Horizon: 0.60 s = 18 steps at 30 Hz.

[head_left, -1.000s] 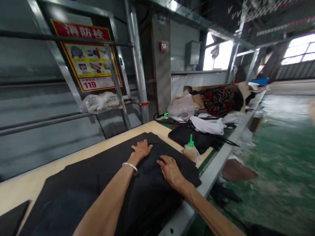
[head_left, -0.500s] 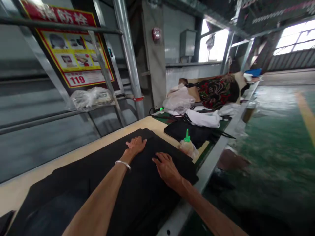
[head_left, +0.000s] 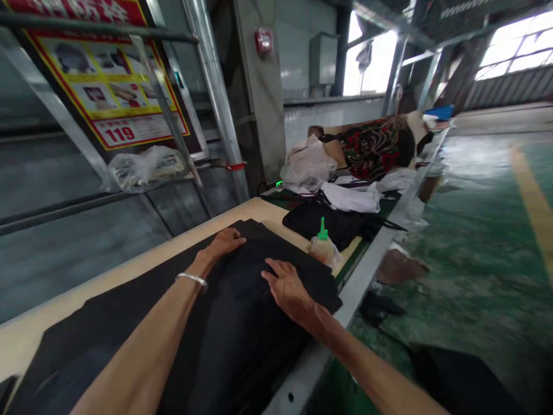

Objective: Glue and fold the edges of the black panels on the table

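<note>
Cloth (head_left: 233, 328), black, spread on the bench (head_left: 270, 213) beneath both hands.
Head view: its long axis runs near-left to far-right; the left hand (head_left: 221, 245), nearer the far edge, curls its grip, pinching or not I cannot tell; the right hand (head_left: 288, 289) lies fingers apart. Poster (head_left: 101, 78) reads "119"; its heading is partly cut off.

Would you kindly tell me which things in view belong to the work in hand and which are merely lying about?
Seemingly part of the work:
black material, beneath the left hand and right hand
pale work surface under it

Apparently just lying about:
green-nozzled container
white cloth
patterned cloth
brown piece on the floor
</note>
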Available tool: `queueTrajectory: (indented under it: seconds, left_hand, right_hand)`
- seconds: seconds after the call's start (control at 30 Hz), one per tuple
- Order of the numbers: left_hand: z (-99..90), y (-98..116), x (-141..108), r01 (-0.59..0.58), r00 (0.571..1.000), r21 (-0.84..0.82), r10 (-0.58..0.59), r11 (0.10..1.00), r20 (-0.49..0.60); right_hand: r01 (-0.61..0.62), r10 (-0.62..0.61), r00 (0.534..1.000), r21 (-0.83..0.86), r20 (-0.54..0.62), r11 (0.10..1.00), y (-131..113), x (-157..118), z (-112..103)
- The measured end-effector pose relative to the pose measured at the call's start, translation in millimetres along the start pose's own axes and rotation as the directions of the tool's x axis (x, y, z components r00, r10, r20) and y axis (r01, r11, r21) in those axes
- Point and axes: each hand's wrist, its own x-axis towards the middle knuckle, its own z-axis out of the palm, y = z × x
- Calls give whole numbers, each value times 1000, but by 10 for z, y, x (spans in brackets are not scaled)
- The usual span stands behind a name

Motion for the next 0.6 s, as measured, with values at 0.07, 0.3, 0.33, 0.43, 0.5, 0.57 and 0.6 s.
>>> queueTrajectory:
  seconds: [0.07, 0.3, 0.33, 0.43, 0.5, 0.57, 0.6]
  left_hand:
    - [25, 9, -48, -24, 998, 33, 26, 999, -60]
    - [262, 197, -289, -95, 969, 306, 159, 947, -191]
    - [301, 229, -304, -123, 964, 318, 190, 940, -187]
    - [419, 337, -327, -250, 948, 240, 288, 938, -139]
    - [493, 414, -341, -311, 939, 183, 331, 933, -91]
    - [554, 483, -359, -294, 949, 173, 309, 940, -68]
    - [575, 510, -366, -267, 956, 179, 283, 947, -72]
  right_hand:
    - [0, 0, 999, 5, 38, 1000, 4, 13, -3]
    - [-19, 17, 993, 16, 113, 1000, 36, 50, 12]
    - [-13, 10, 993, 22, 118, 1000, 42, 49, 12]
    - [7, -11, 992, 34, 122, 999, 46, 43, -15]
    - [6, -9, 994, 31, 112, 999, 36, 39, -47]
    - [2, -4, 994, 22, 105, 1000, 24, 36, -69]
    - [4, -6, 995, 19, 99, 1000, 21, 36, -69]
